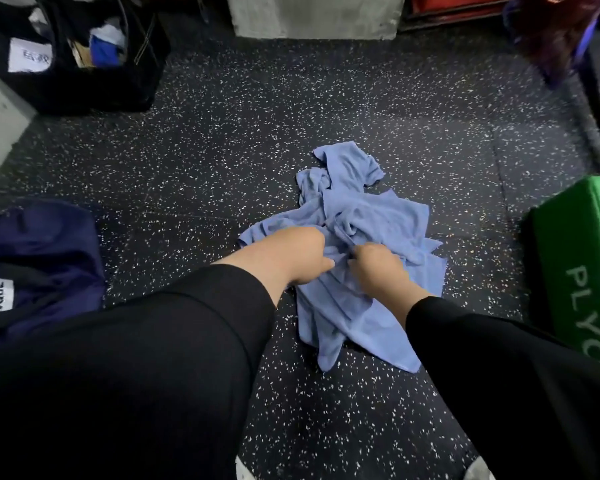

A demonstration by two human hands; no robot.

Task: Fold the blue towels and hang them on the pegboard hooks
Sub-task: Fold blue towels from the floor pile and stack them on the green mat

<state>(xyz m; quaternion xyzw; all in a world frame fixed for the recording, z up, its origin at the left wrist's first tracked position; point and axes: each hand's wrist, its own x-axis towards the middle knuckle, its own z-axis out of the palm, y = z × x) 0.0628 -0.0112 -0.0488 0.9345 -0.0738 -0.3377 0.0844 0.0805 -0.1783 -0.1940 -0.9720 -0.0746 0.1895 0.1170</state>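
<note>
Black bag (84, 53): we note it open at far left, holding white, blue and tan items too blurred to identify.
Navy bag (39, 268): at the left edge, white label; we cannot see inside.
Blue towels (357, 216): crumpled heap on the speckled floor (222, 150), centre right.
Left hand (300, 256): fingers curled, gripping towel cloth.
Right hand (373, 266): fingers curled, pinching the cloth just beside the left.
Green box (579, 258): near the heap's right edge.
Open room: we record bare floor left of and beyond the heap, up to a grey block (316, 15).
</note>
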